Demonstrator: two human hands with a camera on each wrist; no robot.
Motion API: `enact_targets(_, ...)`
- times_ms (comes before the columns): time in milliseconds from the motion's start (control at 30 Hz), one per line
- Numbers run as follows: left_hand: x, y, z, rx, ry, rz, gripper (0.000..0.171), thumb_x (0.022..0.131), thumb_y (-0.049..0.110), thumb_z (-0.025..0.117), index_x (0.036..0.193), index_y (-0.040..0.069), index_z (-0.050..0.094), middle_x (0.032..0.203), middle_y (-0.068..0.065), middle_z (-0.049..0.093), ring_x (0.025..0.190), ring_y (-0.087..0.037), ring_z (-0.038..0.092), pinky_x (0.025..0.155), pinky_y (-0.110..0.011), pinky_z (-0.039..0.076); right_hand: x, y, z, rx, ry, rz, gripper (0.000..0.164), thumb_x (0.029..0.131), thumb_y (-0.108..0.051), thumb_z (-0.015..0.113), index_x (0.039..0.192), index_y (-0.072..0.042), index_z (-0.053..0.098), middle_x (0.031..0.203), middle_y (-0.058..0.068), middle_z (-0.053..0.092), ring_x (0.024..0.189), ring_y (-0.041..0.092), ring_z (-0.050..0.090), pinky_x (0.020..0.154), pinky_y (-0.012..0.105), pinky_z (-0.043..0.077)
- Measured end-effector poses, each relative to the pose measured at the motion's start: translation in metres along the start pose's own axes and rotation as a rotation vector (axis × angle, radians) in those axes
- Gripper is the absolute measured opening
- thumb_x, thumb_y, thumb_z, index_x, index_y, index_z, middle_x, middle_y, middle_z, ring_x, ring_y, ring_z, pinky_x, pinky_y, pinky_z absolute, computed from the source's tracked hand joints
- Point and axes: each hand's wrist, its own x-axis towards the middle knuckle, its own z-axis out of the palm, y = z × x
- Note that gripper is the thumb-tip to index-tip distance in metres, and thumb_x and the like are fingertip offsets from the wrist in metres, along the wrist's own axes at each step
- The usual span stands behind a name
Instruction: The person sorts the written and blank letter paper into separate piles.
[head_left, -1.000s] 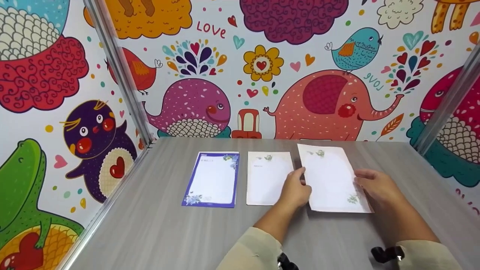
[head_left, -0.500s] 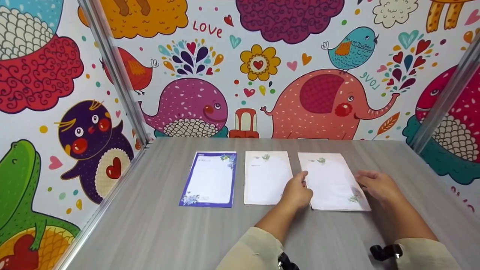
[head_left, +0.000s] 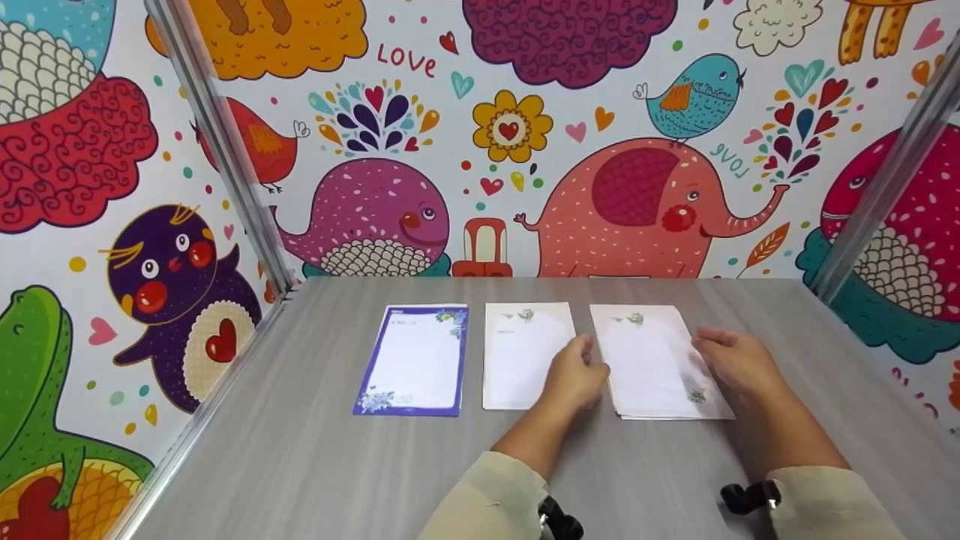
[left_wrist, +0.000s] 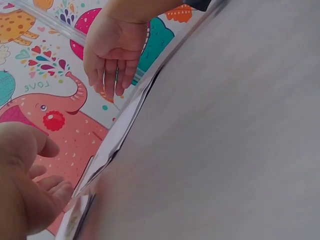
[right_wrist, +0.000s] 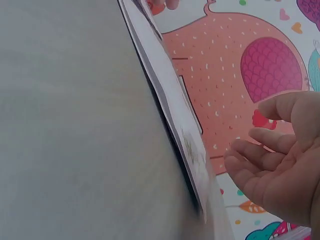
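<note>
On the right lies a small stack of pale sheets of paper with green flower prints in two corners; its lower edges do not quite line up. My left hand is just left of that stack, over the right side of a similar pale sheet. In the left wrist view the left hand's fingers bend loosely around nothing. Beside the stack's right edge hovers my right hand. The right wrist view has the right hand apart from the paper, fingers loosely curved and holding nothing.
A purple-bordered sheet with blue flowers lies at the left of the row. Grey wood-grain table extends under everything. Cartoon-printed walls rise at the back and sides, joined by metal corner posts.
The top pale sheet came down from a raised, tilted position onto the stack. Both hands let go of it; the right hand has drawn slightly up and away from the edge.
</note>
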Motion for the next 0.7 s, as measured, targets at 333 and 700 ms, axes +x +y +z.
enact_targets(333, 0.011, -0.014, -0.052, 0.054, 0.066, 0.005, 0.06, 0.095, 0.012, 0.065, 0.154, 0.004, 0.055, 0.151, -0.015, 0.064, 0.139, -0.032, 0.063, 0.12, -0.045, 0.05, 0.006, -0.029, 0.052, -0.008, -0.059, -0.213, 0.061, 0.111, -0.032, 0.055, 0.164, -0.006, 0.041, 0.16, 0.023, 0.054, 0.146, 0.039, 0.057, 0.121, 0.051, 0.049)
enact_targets(700, 0.016, -0.031, -0.121, 0.091, 0.112, -0.072, 0.063, 0.098, 0.014, 0.065, 0.158, 0.006, 0.049, 0.159, -0.016, 0.057, 0.147, -0.034, 0.056, 0.124, -0.047, 0.045, 0.011, -0.053, 0.107, -0.035, -0.074, -0.32, 0.053, 0.109, -0.019, 0.056, 0.158, 0.0, 0.048, 0.158, 0.025, 0.056, 0.144, 0.039, 0.059, 0.119, 0.051, 0.051)
